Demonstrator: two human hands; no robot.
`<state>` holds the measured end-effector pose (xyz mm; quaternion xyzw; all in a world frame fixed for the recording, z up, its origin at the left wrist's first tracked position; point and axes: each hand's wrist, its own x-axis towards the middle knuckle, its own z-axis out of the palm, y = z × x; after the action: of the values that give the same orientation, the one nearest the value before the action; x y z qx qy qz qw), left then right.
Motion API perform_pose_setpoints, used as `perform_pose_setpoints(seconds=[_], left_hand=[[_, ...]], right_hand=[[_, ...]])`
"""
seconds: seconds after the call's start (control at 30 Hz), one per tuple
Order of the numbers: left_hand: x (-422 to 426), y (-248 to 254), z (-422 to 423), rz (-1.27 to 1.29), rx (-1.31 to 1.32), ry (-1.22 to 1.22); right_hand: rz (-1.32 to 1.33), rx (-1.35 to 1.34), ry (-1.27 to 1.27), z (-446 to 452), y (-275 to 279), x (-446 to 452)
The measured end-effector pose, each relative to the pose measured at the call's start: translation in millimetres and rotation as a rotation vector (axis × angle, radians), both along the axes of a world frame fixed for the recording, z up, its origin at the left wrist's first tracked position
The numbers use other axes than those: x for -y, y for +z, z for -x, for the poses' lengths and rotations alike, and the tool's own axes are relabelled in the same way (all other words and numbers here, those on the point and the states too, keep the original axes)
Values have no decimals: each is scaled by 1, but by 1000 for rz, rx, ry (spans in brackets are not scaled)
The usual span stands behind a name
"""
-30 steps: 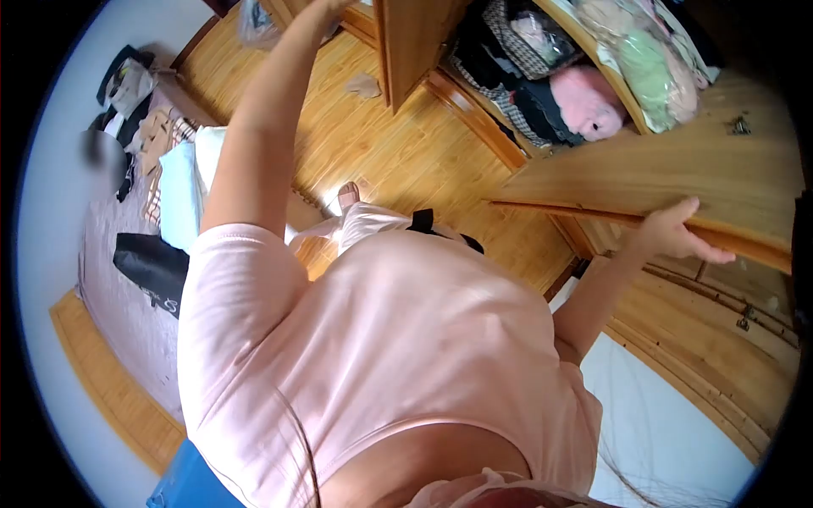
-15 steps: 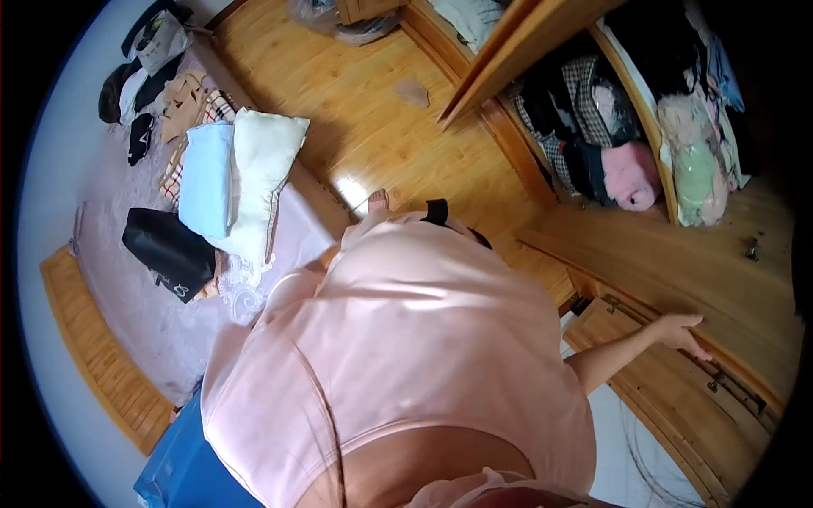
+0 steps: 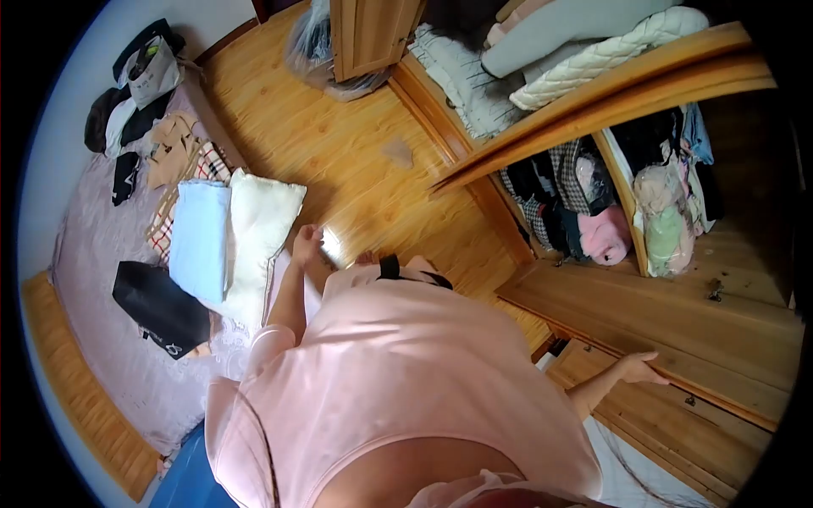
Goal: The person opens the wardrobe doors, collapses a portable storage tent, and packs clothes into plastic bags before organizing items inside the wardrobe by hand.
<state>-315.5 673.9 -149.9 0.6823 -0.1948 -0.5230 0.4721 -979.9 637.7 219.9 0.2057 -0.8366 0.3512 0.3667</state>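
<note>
My right hand lies against the edge of an open wooden wardrobe door, its fingers stretched out and apart. On the other side, my left hand hangs over the floor by the bed, fingers loosely bent, with nothing visible in it. Nearest to it on the bed is a cream pillow, partly under a folded light blue cloth. Inside the wardrobe are a pink fluffy item, checked clothes and a plastic-wrapped pale green bundle.
A black bag and a tan garment lie on the bed. Another open wardrobe door juts out over the wooden floor. Quilted bedding fills a compartment beyond it. A plastic-wrapped bundle stands at the back.
My left hand has come into view beside the bed. The view has shifted, showing more of the wardrobe's bedding compartment. My right hand remains at the door edge.
</note>
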Motion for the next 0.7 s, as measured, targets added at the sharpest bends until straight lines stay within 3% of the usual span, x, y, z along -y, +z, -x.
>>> perform_pose_setpoints(seconds=[0.1,0.13,0.17,0.2,0.23,0.27,0.3,0.33,0.4,0.53,0.63,0.7], left_hand=[[-5,-54,-7,36,141,-98],[-15,-93,-13,-7,245,-135],[-25,-96,-15,-72,99,-207],[-32,-93,-14,-208,323,-460],[-38,-89,-12,-331,601,-759],[-43,-83,-11,-405,836,-1028],[-53,-79,-13,-444,845,-1082],[-54,-75,-16,-468,809,-1082],[-54,-68,-26,-571,537,-824],[-25,-63,-34,-586,312,-569],[29,-72,-37,-395,303,-541],[83,-81,-38,-22,307,-512]], right_hand=[[-22,118,80,-27,-21,-6],[27,120,175,-8,-54,-17],[69,117,269,9,-84,-20],[250,223,338,-57,-73,-7],[162,36,280,-50,-104,-12],[294,265,194,6,-182,-20],[282,393,121,8,-223,-22],[194,498,104,-15,-247,-22],[6,666,164,-54,-284,-7],[-429,936,517,-130,-333,66],[-694,1061,888,-194,-346,139],[-855,1121,1109,-240,-346,185]])
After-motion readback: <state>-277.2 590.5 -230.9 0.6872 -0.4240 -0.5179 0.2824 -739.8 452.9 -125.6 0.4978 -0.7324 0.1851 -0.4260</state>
